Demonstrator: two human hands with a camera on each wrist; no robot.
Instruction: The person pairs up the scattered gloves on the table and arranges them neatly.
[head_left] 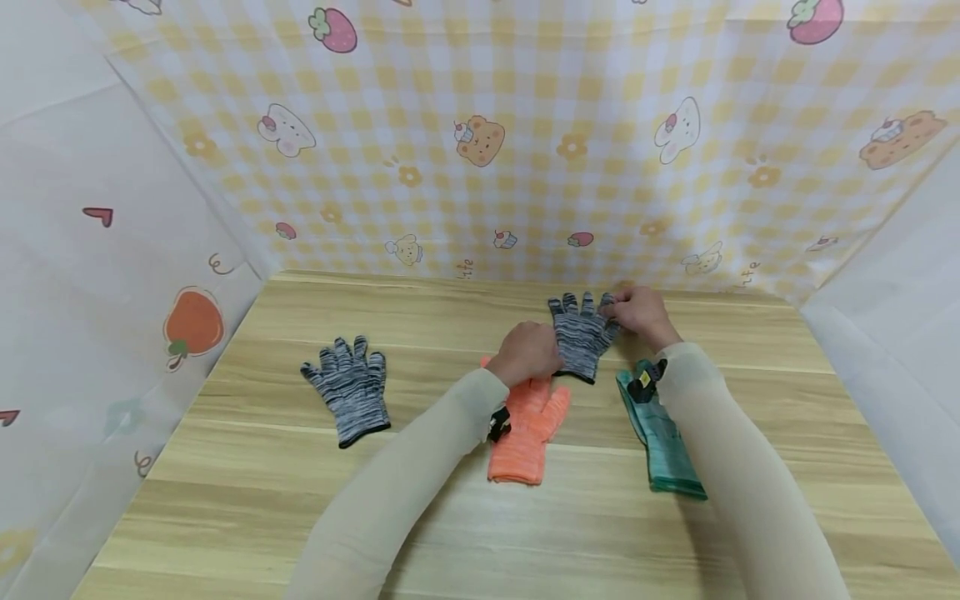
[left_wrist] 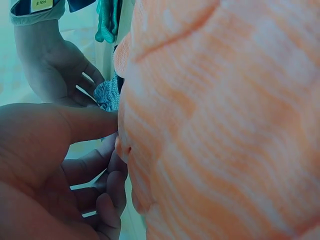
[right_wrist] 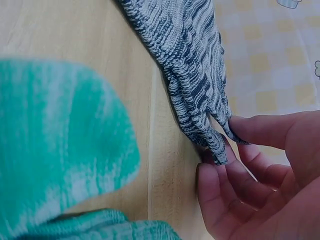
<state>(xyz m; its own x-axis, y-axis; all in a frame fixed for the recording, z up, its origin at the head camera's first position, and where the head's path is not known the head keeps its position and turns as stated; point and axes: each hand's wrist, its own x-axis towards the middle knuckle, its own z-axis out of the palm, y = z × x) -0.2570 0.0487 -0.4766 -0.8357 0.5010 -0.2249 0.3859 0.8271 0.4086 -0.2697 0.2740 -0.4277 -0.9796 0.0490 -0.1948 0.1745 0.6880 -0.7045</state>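
Note:
A grey-and-black knit glove lies at the back of the table, its fingers toward the patterned cloth. My right hand pinches a fingertip of that glove between thumb and fingers, as the right wrist view shows. At the glove's left edge my left hand has its fingers curled and seems to pinch the knit; in the left wrist view the orange glove partly hides its fingertips. Under my left wrist lies the orange glove. A green glove pair lies below my right forearm.
Another grey-and-black glove lies flat on the left part of the wooden table. A yellow checked cloth hangs along the back edge, and white sheets stand at both sides.

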